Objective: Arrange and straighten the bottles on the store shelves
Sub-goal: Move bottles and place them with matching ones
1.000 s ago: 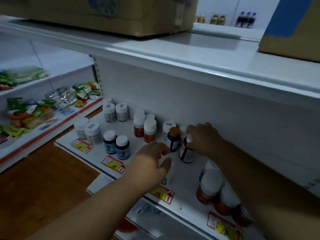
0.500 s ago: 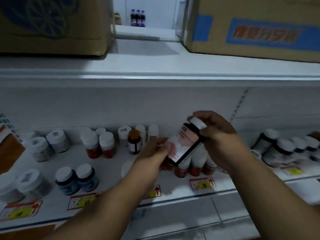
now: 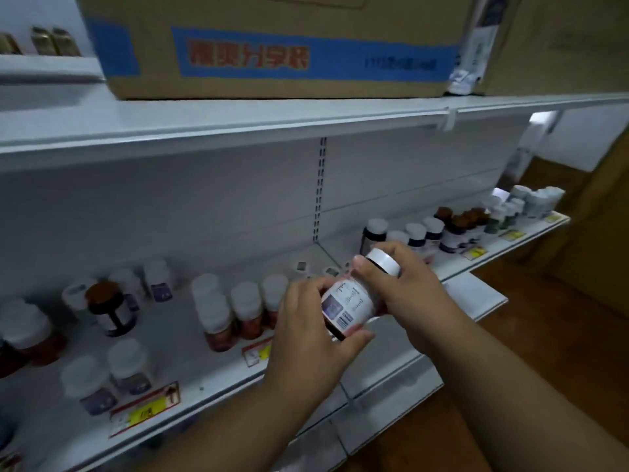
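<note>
Bottle (image 3: 354, 301) held mid-frame above shelf (image 3: 190, 342), long axis tilted, white cap toward upper right. Left hand (image 3: 306, 338) pinches base; right hand (image 3: 405, 287) wraps cap end.

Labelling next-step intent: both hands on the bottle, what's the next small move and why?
Probably tip the bottle upright and set it down on the shelf. It is tilted, off the shelf, barcode side up, right hand at the cap end, left hand at the base.
</note>
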`<state>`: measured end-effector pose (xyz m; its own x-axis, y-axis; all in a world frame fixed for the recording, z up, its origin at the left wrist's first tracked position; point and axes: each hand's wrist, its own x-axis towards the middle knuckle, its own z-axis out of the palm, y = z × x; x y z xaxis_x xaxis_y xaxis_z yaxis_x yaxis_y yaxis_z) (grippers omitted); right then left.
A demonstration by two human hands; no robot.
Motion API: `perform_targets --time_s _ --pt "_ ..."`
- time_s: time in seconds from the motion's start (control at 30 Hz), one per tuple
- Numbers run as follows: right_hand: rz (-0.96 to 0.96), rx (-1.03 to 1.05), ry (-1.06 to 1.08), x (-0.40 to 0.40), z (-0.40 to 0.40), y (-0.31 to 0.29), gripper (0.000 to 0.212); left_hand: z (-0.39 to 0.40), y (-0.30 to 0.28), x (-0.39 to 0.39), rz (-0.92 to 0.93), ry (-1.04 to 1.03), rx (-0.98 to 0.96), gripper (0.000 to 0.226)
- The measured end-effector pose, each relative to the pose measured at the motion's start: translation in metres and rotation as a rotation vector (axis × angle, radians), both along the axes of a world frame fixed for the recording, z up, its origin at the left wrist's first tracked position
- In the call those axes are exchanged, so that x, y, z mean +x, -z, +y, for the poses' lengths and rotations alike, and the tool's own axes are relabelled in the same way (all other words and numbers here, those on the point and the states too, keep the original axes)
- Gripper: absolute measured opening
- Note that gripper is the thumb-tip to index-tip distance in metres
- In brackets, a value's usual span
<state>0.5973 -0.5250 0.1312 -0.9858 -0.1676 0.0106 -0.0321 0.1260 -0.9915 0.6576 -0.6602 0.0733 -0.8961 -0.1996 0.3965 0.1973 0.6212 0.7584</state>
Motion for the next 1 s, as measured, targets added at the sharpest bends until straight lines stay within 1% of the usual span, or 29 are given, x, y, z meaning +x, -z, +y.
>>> perform_targets --time_s 0.03,0.07,0.1,0.17,0.2,0.23,0.27,0.3,0.37,0.43,0.5,0.57,0.63,0.7,0.77,0.93,1.0 --pt "-0.005 0.003 0.006 -0.009 0.022 0.001 0.034 0.019 0.003 -0.007 0.005 0.034 -0.018 0.069" --pt "-0.003 -0.007 0.010 -0.018 0.044 0.002 0.030 0.038 0.006 -0.015 0.002 0.066 0.022 0.068" --pt "-0.007 -0.016 0.006 -0.029 0.068 0.003 0.029 0.058 0.007 -0.023 -0.018 0.094 0.115 0.062" --pt "-0.039 -0.054 -0.052 -0.050 0.114 0.003 0.037 0.100 0.007 -0.043 -0.148 0.160 0.459 0.043" --pt "-0.062 -0.076 -0.092 -0.060 0.135 0.004 0.042 0.120 0.008 -0.055 -0.244 0.197 0.615 0.038" --pt "-0.083 -0.087 -0.126 -0.069 0.154 0.005 0.044 0.139 0.012 -0.066 -0.303 0.221 0.698 0.034" --pt "-0.093 -0.088 -0.151 -0.078 0.169 0.006 0.044 0.156 0.015 -0.074 -0.313 0.223 0.686 0.029" --pt "-0.093 -0.075 -0.165 -0.086 0.182 0.007 0.040 0.171 0.017 -0.081 -0.294 0.214 0.667 0.024" --pt "-0.077 0.001 -0.193 -0.103 0.200 0.008 0.033 0.194 0.019 -0.093 -0.245 0.177 0.627 0.027" --pt "-0.051 0.073 -0.240 -0.119 0.209 0.009 0.033 0.203 0.021 -0.102 -0.239 0.139 0.579 0.034" --pt "-0.021 0.095 -0.268 -0.138 0.214 0.008 0.035 0.200 0.022 -0.114 -0.241 0.105 0.499 0.036" --pt "0.025 0.102 -0.270 -0.160 0.213 0.006 0.039 0.190 0.024 -0.129 -0.199 0.003 0.358 0.041" --pt "0.089 0.117 -0.237 -0.184 0.207 0.004 0.043 0.178 0.027 -0.144 -0.169 -0.081 0.182 0.039" --pt "0.141 0.148 -0.213 -0.208 0.201 0.000 0.045 0.168 0.028 -0.162 -0.123 -0.126 0.023 0.037" --pt "0.175 0.165 -0.220 -0.232 0.193 -0.004 0.045 0.161 0.025 -0.186 -0.078 -0.145 -0.145 0.043" --pt "0.296 0.139 -0.288 -0.286 0.173 -0.010 0.046 0.156 0.017 -0.246 -0.084 -0.213 -0.397 0.057" --pt "0.327 0.129 -0.293 -0.306 0.167 -0.007 0.048 0.153 0.019 -0.264 -0.108 -0.217 -0.451 0.063"
